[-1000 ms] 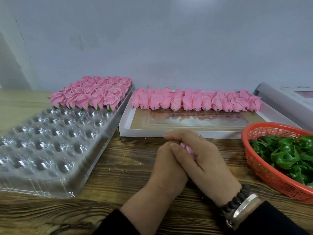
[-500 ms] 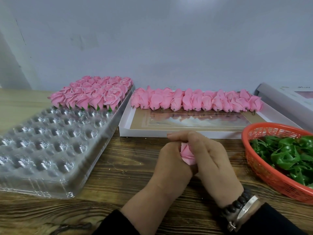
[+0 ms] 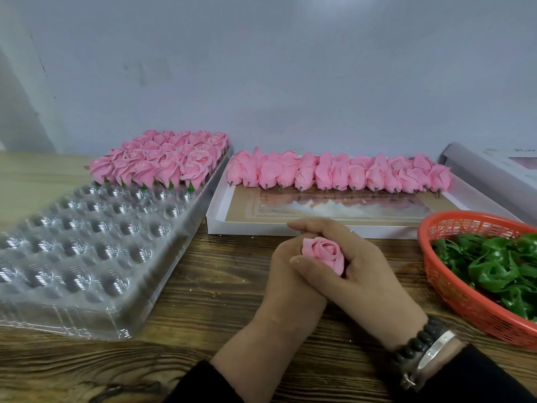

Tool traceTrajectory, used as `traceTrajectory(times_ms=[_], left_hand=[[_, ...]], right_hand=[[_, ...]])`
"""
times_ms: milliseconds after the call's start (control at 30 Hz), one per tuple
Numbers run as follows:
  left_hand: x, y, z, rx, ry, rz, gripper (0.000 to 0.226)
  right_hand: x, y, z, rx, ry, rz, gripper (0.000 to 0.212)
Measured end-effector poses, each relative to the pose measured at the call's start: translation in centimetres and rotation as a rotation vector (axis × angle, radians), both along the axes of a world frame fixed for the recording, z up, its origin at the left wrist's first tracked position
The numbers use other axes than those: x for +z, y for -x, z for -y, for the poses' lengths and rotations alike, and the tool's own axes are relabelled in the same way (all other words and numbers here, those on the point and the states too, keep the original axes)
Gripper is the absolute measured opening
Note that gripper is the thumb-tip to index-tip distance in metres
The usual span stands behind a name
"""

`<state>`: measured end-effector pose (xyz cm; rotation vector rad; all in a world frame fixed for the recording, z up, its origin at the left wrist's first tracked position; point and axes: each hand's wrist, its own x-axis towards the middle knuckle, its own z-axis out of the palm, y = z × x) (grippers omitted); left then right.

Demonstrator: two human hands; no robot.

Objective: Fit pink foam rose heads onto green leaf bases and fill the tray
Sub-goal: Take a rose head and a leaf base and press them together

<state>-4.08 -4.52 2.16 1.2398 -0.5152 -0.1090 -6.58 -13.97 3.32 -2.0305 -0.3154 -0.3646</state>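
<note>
One pink rose head (image 3: 324,253) is held at centre, gripped by curled fingers of both the left hand (image 3: 290,274) and right hand (image 3: 369,274); whether a base is fitted cannot be told. Tray (image 3: 87,257) at 9 o'clock: far rows filled with finished roses (image 3: 162,158), most pockets unfilled. Loose heads (image 3: 337,173) at 12, leaf bases (image 3: 494,266) at 3.

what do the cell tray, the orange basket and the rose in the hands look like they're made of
Cell tray: thin clear plastic, glossy; each cup glints and the table shows through. Orange basket: moulded plastic mesh, by its even lattice. Rose, held by both hands: soft matte pink petals, probably foam.
</note>
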Motion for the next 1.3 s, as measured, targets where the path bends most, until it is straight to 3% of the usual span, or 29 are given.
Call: traceTrajectory(times_ms=[167,267,333,433,533,600,667,800,900,1133,1200,1300], left_hand=[[0.1,-0.2,-0.2,-0.004,-0.011,0.064,0.029],[0.1,-0.3,-0.3,-0.007,0.005,0.063,0.009],[0.0,-0.3,-0.3,-0.026,0.004,0.018,0.008],[0.0,-0.1,0.1,0.063,-0.181,0.088,0.012],[0.2,0.2,0.4,0.096,-0.258,0.091,0.019],[0.4,0.2,0.3,0.110,-0.324,0.115,0.022],[0.2,0.0,-0.2,-0.003,-0.417,0.130,0.021],[0.5,0.1,-1.3,-0.314,-0.531,-0.094,0.021],[0.7,0.2,-1.5,-0.284,-0.574,-0.017,0.029],[1.0,-0.4,-1.1,-0.115,-0.385,0.157,0.007],[0.7,-0.5,-1.1,-0.062,-0.353,0.187,0.006],[0.5,-0.2,-0.5,-0.029,-0.349,0.136,0.011]], right_hand=[[0.3,0.0,0.4,0.033,0.026,-0.032,0.052],[0.3,0.2,0.4,0.034,0.011,-0.015,0.063],[0.2,0.3,0.1,0.017,-0.019,0.037,0.057],[0.1,0.2,-0.5,-0.048,-0.098,0.130,0.037],[-0.2,-0.1,-0.8,-0.083,-0.056,0.166,0.032],[-0.1,-0.3,-0.5,-0.070,0.011,0.133,0.030],[0.1,-0.3,0.2,-0.009,0.052,0.049,0.022],[0.9,0.0,0.8,0.172,0.115,-0.195,0.020],[1.3,0.2,1.0,0.233,0.044,-0.244,0.023],[0.4,0.0,1.2,0.130,0.030,-0.121,0.073],[0.1,0.0,1.2,0.100,0.003,-0.087,0.072],[0.0,0.1,0.9,0.045,-0.084,0.010,0.051]])
